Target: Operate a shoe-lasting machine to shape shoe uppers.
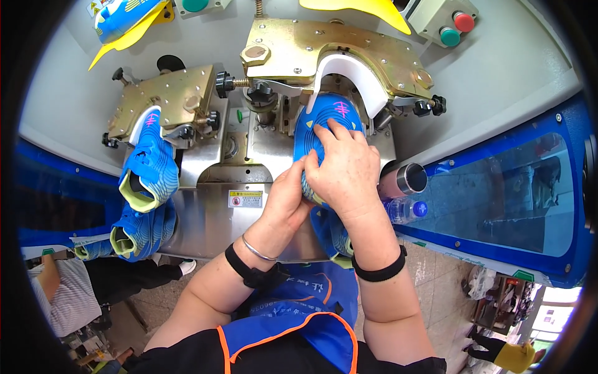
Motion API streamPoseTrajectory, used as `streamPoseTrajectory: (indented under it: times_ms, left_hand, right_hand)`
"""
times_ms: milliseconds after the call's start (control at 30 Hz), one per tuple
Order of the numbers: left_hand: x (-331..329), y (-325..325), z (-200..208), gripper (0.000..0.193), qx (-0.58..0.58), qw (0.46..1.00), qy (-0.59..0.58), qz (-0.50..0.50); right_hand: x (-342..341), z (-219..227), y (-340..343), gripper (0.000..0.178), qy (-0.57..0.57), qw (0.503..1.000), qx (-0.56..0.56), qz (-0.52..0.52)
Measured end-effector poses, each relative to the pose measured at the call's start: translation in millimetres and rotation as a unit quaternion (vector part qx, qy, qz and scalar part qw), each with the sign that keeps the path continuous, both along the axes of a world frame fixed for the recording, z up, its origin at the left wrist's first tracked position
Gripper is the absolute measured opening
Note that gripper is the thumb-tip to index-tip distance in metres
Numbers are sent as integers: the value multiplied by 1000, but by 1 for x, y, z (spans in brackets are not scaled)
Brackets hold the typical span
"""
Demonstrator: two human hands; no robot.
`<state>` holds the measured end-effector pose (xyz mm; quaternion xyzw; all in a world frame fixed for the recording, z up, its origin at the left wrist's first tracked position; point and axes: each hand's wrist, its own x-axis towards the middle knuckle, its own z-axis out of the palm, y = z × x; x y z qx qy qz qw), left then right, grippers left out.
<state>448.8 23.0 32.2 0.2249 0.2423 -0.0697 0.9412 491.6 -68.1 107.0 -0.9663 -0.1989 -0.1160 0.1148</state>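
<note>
A blue shoe upper [327, 118] with yellow lining and a pink mark sits on the right station of a metal press, its heel end against a white curved pad [349, 71] under a brass-coloured plate [293, 47]. My right hand [346, 168] lies over the top of this upper, fingers spread and pressing on it. From the left side my left hand [286, 199] grips its lower part. Both wrists wear black bands, and a thin bangle is also on the left wrist.
A second blue upper [149, 162] sits on the left station, another [140, 234] hanging below it. A pink metal cup [405, 181] and a plastic bottle [408, 209] stand at the right. Red and green buttons [456, 28] sit top right. A person in a striped shirt [59, 293] is lower left.
</note>
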Motion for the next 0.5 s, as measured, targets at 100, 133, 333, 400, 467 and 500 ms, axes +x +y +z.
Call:
streamPoseTrajectory:
  times_ms: [100, 133, 333, 400, 467, 500]
  left_hand:
    - [-1, -1, -1, 32, 11, 1000, 5, 8]
    - [-1, 0, 0, 32, 22, 1000, 8, 8]
    - [-3, 2, 5, 29, 35, 999, 15, 2]
    - [-3, 2, 6, 28, 39, 999, 14, -5]
    - [-3, 1, 7, 30, 41, 999, 17, 8]
    - [-3, 1, 7, 30, 44, 999, 21, 16]
  right_hand:
    - [0, 0, -1, 43, 5, 1000, 3, 5]
    - [0, 0, -1, 43, 4, 1000, 2, 7]
    - [-1, 1, 0, 43, 9, 1000, 4, 7]
    - [-1, 1, 0, 43, 7, 1000, 3, -1]
    - [-1, 0, -1, 44, 5, 1000, 5, 3]
    - [0, 0, -1, 44, 8, 1000, 4, -1]
